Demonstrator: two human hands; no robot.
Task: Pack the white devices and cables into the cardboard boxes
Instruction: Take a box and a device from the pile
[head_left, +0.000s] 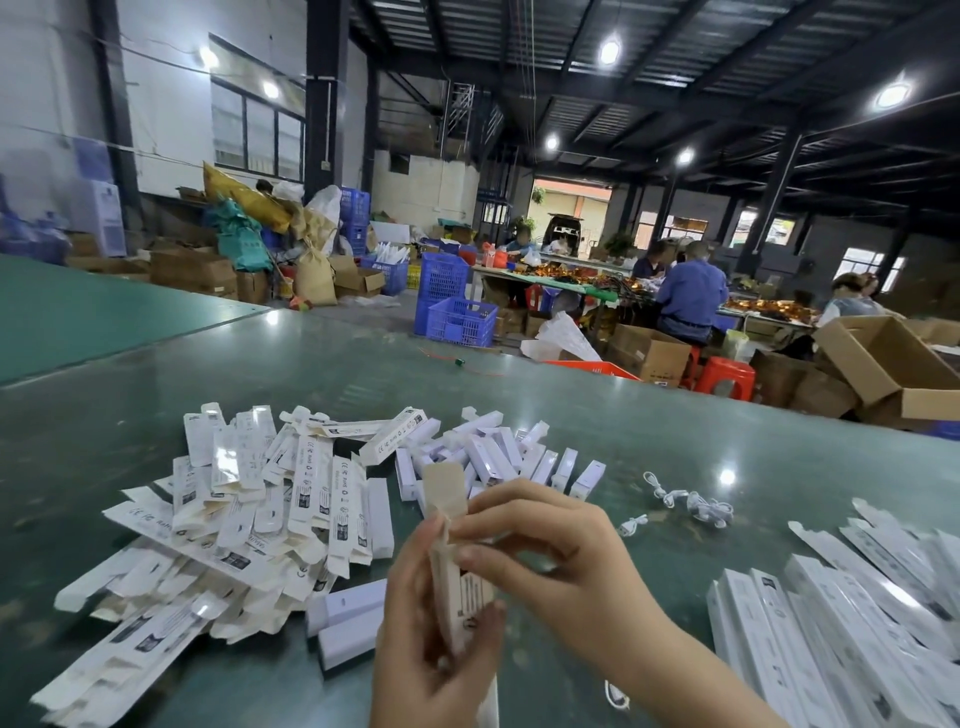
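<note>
- A slim cardboard box (457, 582) is gripped upright by the left hand (426, 654), nearer than the pile of flat boxes (249, 519) on the desk (675, 447).
- Its top flap (444, 491) is pinched by the right hand (540, 545); closing seems in hand.
- Next, the flap likely needs tucking in.

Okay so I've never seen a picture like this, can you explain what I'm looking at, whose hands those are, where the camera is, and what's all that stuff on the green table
There is no machine here. A person wears one wide-angle camera on the head, looking forward and down, so the hands at the bottom are that person's own.

The left hand grips a slim carton and holds it upright. The right hand pinches it near the top, just under its open flap.

On the green table lies a pile of flat cartons on the left. Behind the hands is a heap of small white devices, and two more lie in front of the pile. To the right lie white cables, and at the far right a stack of long white boxes.

Behind the table is a warehouse with other workers, blue crates and big cardboard boxes.
</note>
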